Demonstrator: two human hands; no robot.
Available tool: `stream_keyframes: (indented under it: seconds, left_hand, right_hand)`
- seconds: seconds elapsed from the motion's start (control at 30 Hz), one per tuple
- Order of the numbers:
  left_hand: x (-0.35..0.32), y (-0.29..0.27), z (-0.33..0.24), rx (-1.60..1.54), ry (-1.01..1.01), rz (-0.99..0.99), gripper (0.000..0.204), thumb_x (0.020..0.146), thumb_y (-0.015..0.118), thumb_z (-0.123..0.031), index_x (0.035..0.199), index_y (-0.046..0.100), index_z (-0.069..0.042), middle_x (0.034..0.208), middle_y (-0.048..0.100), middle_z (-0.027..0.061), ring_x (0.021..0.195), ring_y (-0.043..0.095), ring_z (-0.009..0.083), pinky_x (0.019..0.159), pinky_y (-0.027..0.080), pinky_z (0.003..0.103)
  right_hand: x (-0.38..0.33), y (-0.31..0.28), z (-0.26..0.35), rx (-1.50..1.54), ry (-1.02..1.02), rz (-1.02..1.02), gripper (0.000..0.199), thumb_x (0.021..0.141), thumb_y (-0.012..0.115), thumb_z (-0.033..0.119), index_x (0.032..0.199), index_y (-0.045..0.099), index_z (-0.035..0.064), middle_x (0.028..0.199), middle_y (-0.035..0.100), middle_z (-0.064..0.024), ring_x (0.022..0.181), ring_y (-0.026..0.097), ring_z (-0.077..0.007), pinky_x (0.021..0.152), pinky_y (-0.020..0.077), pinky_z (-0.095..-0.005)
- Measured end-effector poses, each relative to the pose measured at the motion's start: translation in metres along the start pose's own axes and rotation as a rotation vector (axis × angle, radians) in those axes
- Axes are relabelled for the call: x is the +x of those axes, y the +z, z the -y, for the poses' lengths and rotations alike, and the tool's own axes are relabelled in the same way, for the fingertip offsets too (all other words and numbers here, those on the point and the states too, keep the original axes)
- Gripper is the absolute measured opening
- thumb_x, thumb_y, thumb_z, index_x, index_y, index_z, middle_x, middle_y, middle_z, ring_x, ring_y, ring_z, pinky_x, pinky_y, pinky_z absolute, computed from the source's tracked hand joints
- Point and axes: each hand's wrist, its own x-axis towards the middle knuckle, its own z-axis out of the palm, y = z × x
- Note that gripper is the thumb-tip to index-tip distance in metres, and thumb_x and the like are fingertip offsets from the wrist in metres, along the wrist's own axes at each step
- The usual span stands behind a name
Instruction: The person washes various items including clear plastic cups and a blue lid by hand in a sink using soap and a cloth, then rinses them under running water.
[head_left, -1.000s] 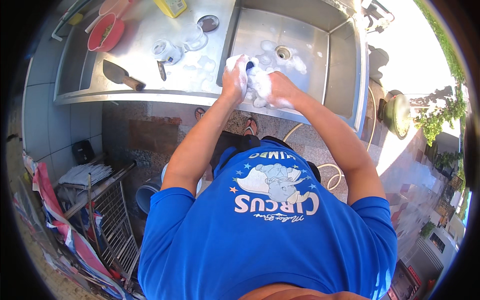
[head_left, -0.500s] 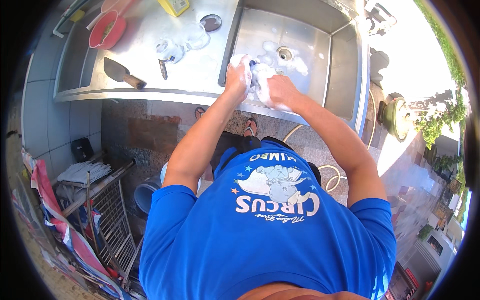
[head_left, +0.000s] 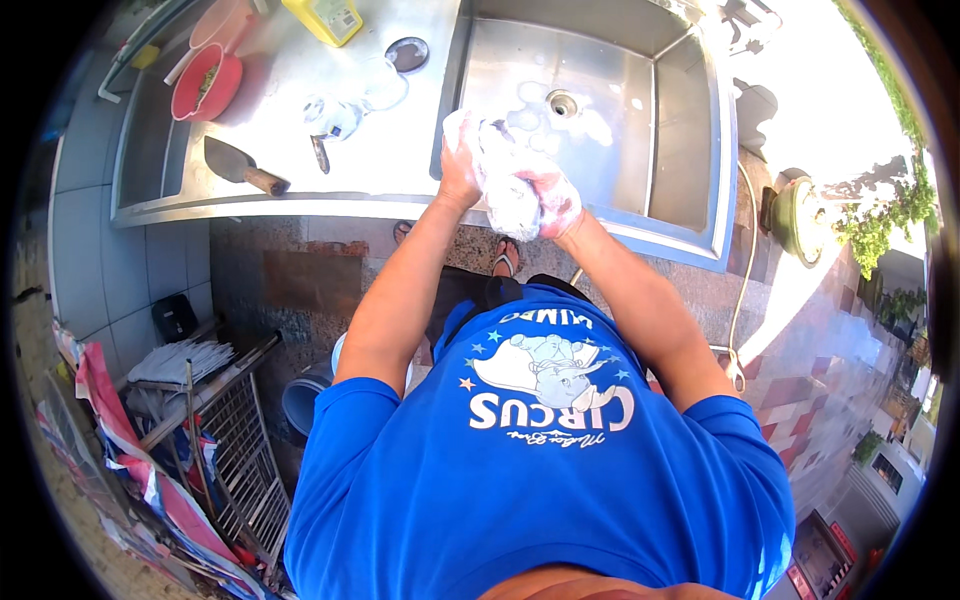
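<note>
Through my headset I see the foamy bundle (head_left: 512,208) over the sink (head_left: 688,125)'s near edge. My left hand (head_left: 461,165) grips it at its 10 o'clock, my right hand (head_left: 555,200) curls around its 3. Outward: drain (head_left: 562,103) at 1, cleaver (head_left: 230,160) at 9, red bowl (head_left: 222,90) at 10.

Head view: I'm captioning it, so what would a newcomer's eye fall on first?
The bright blue T-shirt fills the lower middle. Above it, the hands, left and right, meet in white foam at the front edge of the sink. At upper left, a red bowl sits on the steel counter.
</note>
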Motion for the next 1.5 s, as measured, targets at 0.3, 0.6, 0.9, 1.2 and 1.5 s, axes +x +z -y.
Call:
stream_keyframes:
  seconds: [0.3, 0.6, 0.9, 1.2, 1.5]
  left_hand:
    - [0.007, 0.006, 0.001, -0.634, -0.777, -0.08, 0.023, 0.101, 0.053, -0.028, 0.101, 0.062, -0.007, 0.084, 0.066, 0.0092, 0.067, 0.063, 0.0214, 0.053, 0.045, 0.036]
    - [0.016, -0.025, 0.014, -0.857, -1.152, 0.278, 0.028, 0.099, 0.051, -0.023, 0.112, 0.066, -0.004, 0.098, 0.07, 0.0135, 0.082, 0.072, 0.0269, 0.067, 0.062, 0.044]
    - [0.008, -0.008, 0.012, -0.567, -0.911, -0.035, 0.023, 0.098, 0.06, -0.027, 0.102, 0.065, -0.005, 0.087, 0.068, 0.0104, 0.077, 0.069, 0.025, 0.064, 0.06, 0.044]
    - [0.006, -0.023, 0.043, -0.908, -0.922, -0.212, 0.032, 0.102, 0.053, -0.027, 0.106, 0.06, 0.003, 0.096, 0.068, 0.0206, 0.083, 0.068, 0.0336, 0.072, 0.059, 0.044]
    - [0.008, 0.0, 0.017, -0.754, -0.899, -0.13, 0.03, 0.1, 0.057, -0.03, 0.111, 0.062, -0.002, 0.097, 0.07, 0.0155, 0.081, 0.069, 0.0304, 0.068, 0.058, 0.043]
  right_hand:
    - [-0.003, 0.037, 0.06, -2.766, -0.181, 0.151, 0.013, 0.079, 0.059, 0.012, 0.081, 0.071, 0.0063, 0.076, 0.071, -0.0163, 0.067, 0.071, -0.0328, 0.06, 0.0547, -0.0447]
    - [-0.004, 0.036, 0.076, -2.778, -0.661, 0.664, 0.015, 0.081, 0.06, 0.015, 0.079, 0.07, 0.005, 0.074, 0.07, -0.0155, 0.069, 0.071, -0.0299, 0.061, 0.0559, -0.0419]
    - [-0.001, 0.019, 0.045, -2.032, -0.139, 0.193, 0.031, 0.081, 0.064, 0.022, 0.1, 0.068, -0.0027, 0.095, 0.071, -0.0246, 0.084, 0.07, -0.0331, 0.078, 0.0547, -0.0428]
    - [-0.007, -0.016, 0.072, -1.271, -0.145, -0.055, 0.051, 0.084, 0.073, 0.02, 0.131, 0.063, 0.0007, 0.112, 0.071, -0.0102, 0.104, 0.064, -0.0158, 0.092, 0.05, -0.0313]
    - [0.007, -0.029, 0.061, -1.781, -0.816, -0.027, 0.04, 0.086, 0.074, 0.023, 0.117, 0.066, -0.0001, 0.097, 0.071, -0.0093, 0.09, 0.067, -0.0182, 0.083, 0.0535, -0.032]
